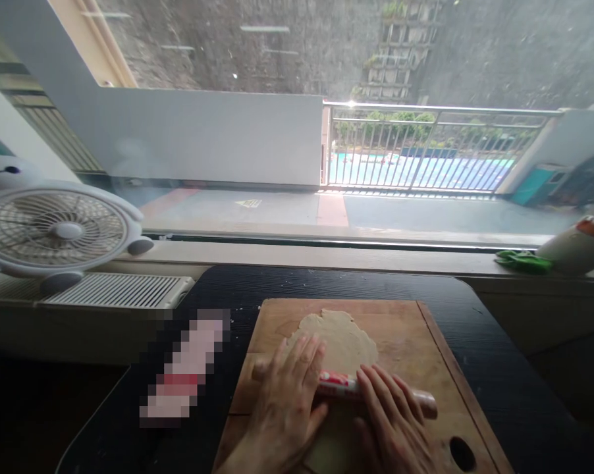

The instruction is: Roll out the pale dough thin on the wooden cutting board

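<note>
A flat, thin sheet of pale dough lies on a wooden cutting board, its far edge uneven. Across it rests a rolling pin, slightly slanted, with a red and white printed label around its middle. My left hand lies over the pin's left part, fingers stretched out flat past it toward the dough's far side. Over the right part lies my right hand, palm down, fingers extended across the pin. Neither hand is wrapped round it. Both hide parts of the pin and the nearer dough.
The board sits on a black table with pale crumbs. A blurred-out pinkish item lies left of the board. A white fan stands at the left. Beyond the table are a windowsill and window; a green cloth lies at right.
</note>
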